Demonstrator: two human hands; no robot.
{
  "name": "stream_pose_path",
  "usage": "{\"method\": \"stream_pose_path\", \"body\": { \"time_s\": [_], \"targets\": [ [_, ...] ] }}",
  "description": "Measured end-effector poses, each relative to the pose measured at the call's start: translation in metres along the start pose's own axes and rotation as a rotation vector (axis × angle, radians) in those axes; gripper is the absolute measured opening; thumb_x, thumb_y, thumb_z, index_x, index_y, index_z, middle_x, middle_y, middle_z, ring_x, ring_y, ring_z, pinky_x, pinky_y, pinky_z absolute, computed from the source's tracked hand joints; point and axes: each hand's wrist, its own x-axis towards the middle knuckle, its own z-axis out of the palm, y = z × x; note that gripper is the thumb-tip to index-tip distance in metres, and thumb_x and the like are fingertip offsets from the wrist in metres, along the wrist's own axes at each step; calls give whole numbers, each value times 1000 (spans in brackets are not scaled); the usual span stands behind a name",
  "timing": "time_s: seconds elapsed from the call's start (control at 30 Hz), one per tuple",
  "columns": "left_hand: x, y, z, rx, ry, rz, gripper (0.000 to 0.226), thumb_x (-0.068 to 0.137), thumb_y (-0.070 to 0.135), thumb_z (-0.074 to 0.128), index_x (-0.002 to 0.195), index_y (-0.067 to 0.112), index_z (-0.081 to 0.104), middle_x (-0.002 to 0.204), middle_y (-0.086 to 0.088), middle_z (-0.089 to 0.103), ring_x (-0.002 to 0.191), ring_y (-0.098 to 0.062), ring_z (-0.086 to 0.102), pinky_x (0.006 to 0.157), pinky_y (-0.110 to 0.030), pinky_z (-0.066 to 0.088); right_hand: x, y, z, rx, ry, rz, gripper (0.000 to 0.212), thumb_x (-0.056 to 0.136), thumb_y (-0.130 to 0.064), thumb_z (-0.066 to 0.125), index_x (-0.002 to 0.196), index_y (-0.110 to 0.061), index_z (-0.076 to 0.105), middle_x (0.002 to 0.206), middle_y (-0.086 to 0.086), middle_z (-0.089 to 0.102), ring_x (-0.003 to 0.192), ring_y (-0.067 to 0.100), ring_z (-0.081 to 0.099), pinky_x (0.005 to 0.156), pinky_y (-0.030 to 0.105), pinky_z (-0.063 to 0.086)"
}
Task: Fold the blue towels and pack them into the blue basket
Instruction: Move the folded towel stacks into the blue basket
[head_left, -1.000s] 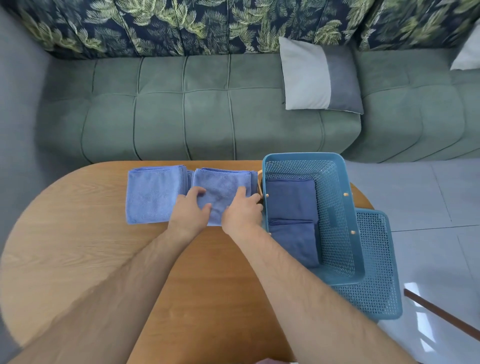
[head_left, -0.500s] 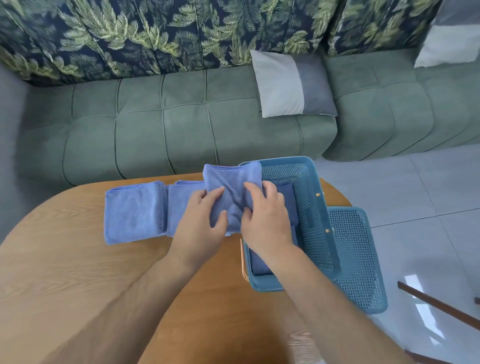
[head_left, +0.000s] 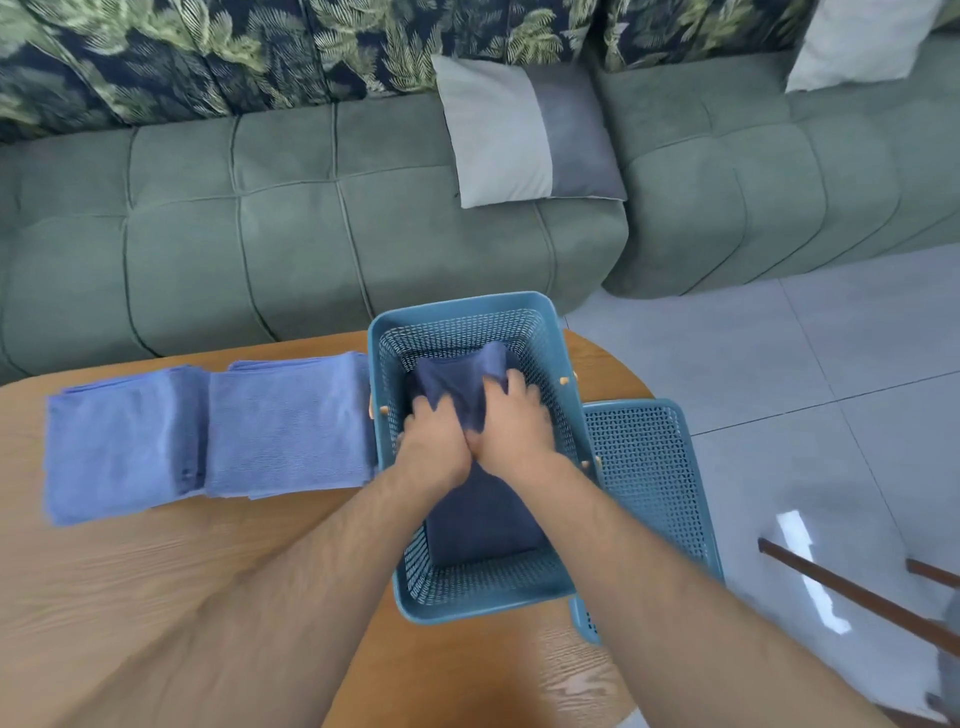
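The blue basket (head_left: 545, 592) stands on the wooden table's right side. Both my hands are inside it, side by side, gripping a folded blue towel (head_left: 460, 376) at the far half of the basket. My left hand (head_left: 434, 441) holds its near left part and my right hand (head_left: 514, 421) its near right part. Another folded dark blue towel (head_left: 483, 519) lies in the basket's near half, partly under my wrists. Two folded light blue towel stacks lie on the table left of the basket: one (head_left: 288, 423) touching the basket, one (head_left: 122, 441) further left.
The basket's perforated blue lid (head_left: 649, 483) lies to the right, hanging past the table edge. The oval wooden table (head_left: 156, 597) fronts a green sofa (head_left: 260, 234) with a grey cushion (head_left: 524, 130). Tiled floor and dark wooden chair legs (head_left: 857, 597) are at right.
Both hands lifted the folded towel off the right stack, carried it right over the basket rim and lowered it into the basket's far half. The view shifted left and closer.
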Motion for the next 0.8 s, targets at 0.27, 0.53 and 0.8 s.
{"method": "stream_pose_path", "body": {
  "time_s": [0.27, 0.53, 0.8],
  "targets": [
    [33, 3, 21, 164, 85, -95, 57, 91, 8, 59, 142, 1, 35, 145, -19, 29, 123, -36, 45, 96, -43, 44, 32, 11, 39, -194, 87, 38, 72, 86, -35, 70, 148, -13, 40, 157, 12, 28, 125, 31, 45, 97, 36, 44],
    [44, -7, 30, 529, 162, 141, 48, 94, 10, 51, 139, 1, 37, 138, -12, 41, 128, -25, 43, 92, -31, 45, 36, 8, 41, -267, -63, -120, 61, 104, -21, 39, 159, -17, 13, 163, 14, 16, 141, 32, 29, 109, 40, 33],
    [24, -12, 4, 363, 239, 343, 56, 89, 13, 60, 139, 3, 39, 135, -10, 45, 125, -26, 44, 106, -34, 41, -5, 2, 1, -185, 114, -149, 66, 95, -16, 52, 156, -19, 26, 157, 9, 33, 129, 31, 46, 95, 41, 44]
  ]
}}
